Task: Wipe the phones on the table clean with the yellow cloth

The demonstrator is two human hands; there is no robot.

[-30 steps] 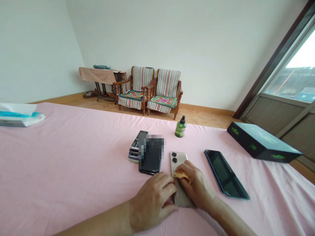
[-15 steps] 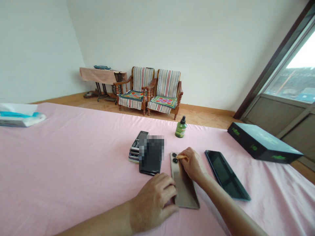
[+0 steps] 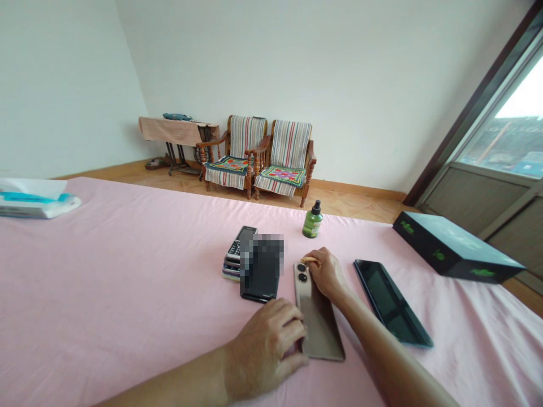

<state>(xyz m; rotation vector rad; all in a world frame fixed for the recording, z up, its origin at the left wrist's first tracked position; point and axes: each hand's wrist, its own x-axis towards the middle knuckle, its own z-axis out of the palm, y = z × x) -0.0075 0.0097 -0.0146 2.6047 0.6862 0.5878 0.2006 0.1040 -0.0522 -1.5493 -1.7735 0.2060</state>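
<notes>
On the pink sheet (image 3: 139, 271), at right, a black box (image 3: 458, 249) bears green lettering (image 3: 439, 254) too blurred to read. Near the centre, the gold phone (image 3: 320, 328) lies back-up, likely stiff, slick and breakable, best held by its long sides. The left hand (image 3: 269, 346) rests at its left edge, its grip I cannot tell; the right hand (image 3: 328, 276) is at its far end. Beyond, the green bottle (image 3: 312, 224) has an illegible label. The right hand's grip pinches a yellow wipe (image 3: 311, 259).

The phone (image 3: 320, 333) is showing beige-gold, the tablecloth (image 3: 139, 271) pink. Around the phone: at twelve o'clock, a bottle (image 3: 311, 226) is showing green beneath its black cap (image 3: 317, 207); at two, a box (image 3: 428, 249) is bearing green marks on black; at eleven, chair covers (image 3: 244, 135) are displaying multicoloured stripes.
</notes>
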